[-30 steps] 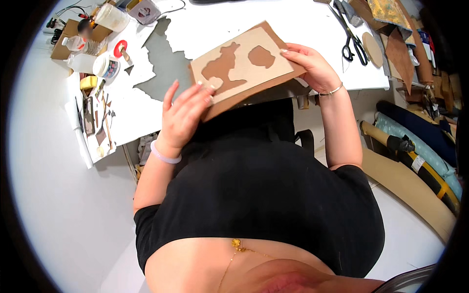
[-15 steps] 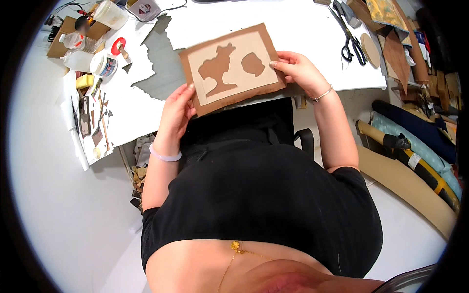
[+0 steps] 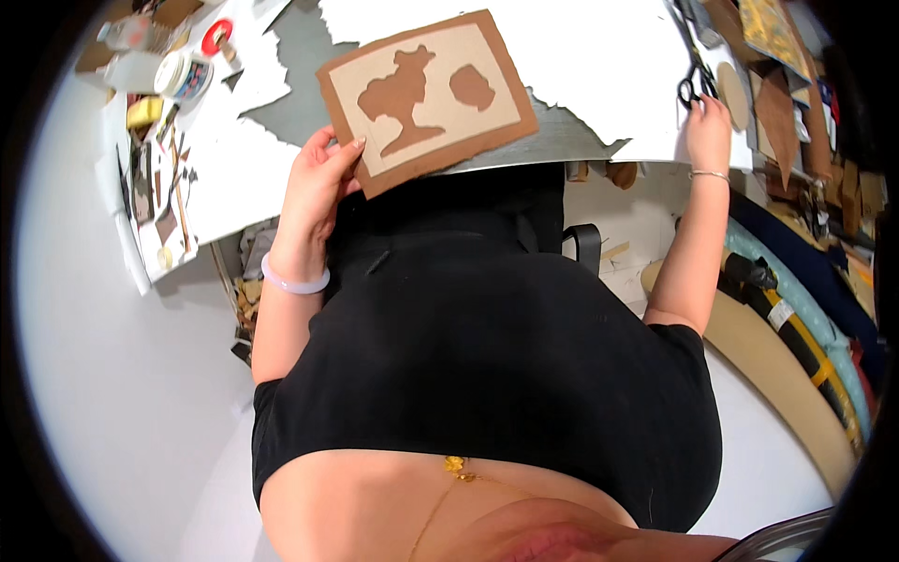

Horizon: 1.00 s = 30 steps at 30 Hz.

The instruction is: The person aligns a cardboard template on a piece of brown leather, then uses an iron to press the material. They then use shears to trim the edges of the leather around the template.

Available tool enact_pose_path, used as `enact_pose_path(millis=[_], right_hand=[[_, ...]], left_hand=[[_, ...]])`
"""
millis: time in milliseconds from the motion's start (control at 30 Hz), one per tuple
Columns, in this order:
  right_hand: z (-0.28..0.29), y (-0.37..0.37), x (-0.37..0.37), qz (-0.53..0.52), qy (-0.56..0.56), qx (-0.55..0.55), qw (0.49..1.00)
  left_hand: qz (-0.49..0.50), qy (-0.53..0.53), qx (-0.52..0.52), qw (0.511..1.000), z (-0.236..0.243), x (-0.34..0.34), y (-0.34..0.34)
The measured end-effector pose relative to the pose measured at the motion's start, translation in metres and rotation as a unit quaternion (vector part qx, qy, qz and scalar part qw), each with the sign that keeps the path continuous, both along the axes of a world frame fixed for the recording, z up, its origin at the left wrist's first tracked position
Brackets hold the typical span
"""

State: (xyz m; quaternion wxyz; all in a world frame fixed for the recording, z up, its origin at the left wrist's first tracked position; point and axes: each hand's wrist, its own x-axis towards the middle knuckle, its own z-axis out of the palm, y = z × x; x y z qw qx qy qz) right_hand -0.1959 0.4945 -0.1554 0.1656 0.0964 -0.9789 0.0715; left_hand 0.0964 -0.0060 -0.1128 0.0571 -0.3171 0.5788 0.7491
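My left hand (image 3: 318,173) grips the lower left edge of a brown sheet (image 3: 339,110), with thumb on top. The sheet lies tilted over the table's front edge and carries a beige layer (image 3: 465,131) with an irregular branching cut-out and a smaller rounded one, brown showing through both. At the right, my right hand (image 3: 709,134) has its fingers curled onto the handles of long black scissors (image 3: 686,91), beside an oval tan disc (image 3: 735,94).
A white worktable (image 3: 599,56) has torn covering over grey. Bottles (image 3: 131,70), a tub (image 3: 183,75), a yellow sponge (image 3: 144,111) and small tools are at left. Leather scraps (image 3: 777,112) and rolled materials (image 3: 777,300) fill the right. A black chair (image 3: 584,245) is under the table.
My right hand has released the sheet and moved right to the scissors. My left hand and the sheet have shifted up and to the left.
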Motion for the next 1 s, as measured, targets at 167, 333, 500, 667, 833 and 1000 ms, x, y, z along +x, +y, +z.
enact_pose_path(millis=[167, 333, 500, 667, 833, 1000], right_hand=[[0.009, 0.005, -0.01, -0.042, -0.04, 0.026, 0.998], [0.018, 0.022, -0.025, -0.045, -0.179, -0.052, 0.981], [0.03, 0.003, -0.027, -0.036, -0.215, -0.016, 0.976], [0.025, 0.006, -0.045, -0.042, -0.27, -0.056, 0.96], [0.028, -0.009, -0.05, -0.046, -0.266, -0.025, 0.962], [0.039, -0.029, -0.044, -0.075, -0.304, -0.009, 0.95]], left_hand=[[0.015, -0.007, 0.078, 0.997, -0.004, 0.006, -0.006], [0.015, 0.012, 0.113, 0.993, 0.003, -0.004, 0.014], [0.008, 0.048, 0.148, 0.988, -0.008, -0.005, 0.021], [0.008, 0.015, 0.178, 0.984, 0.008, -0.014, 0.038], [0.006, 0.041, 0.184, 0.982, 0.017, -0.016, 0.044], [0.027, 0.08, 0.185, 0.979, 0.032, -0.013, 0.044]])
